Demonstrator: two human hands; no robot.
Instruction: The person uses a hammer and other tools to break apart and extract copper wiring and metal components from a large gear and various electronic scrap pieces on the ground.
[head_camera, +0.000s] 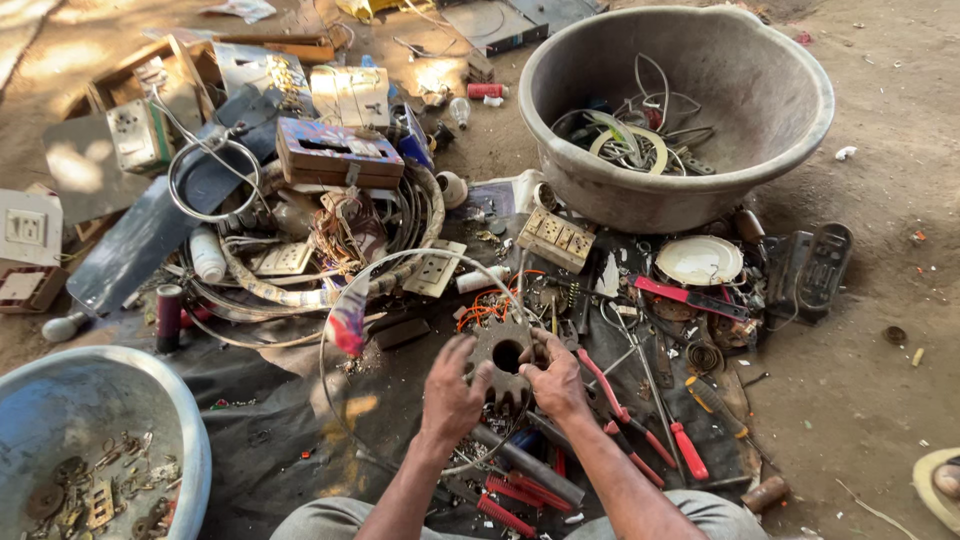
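A rusty toothed metal gear (503, 352) with a round centre hole is held up between both hands over a dark cloth (270, 430) on the ground. My left hand (452, 390) grips its left edge with the fingers curled around the teeth. Gripping the right edge is my right hand (552, 375), thumb near the hole. Under and around the gear lie red-handled pliers (625, 415), a screwdriver (715, 405) and a metal rod (530, 465).
A big grey tub (780, 90) with wires and scrap stands at the back right. A pale blue basin (175, 420) with small metal parts sits front left. Switch plates, sockets, wire coils and a wooden box (340, 152) litter the left and middle.
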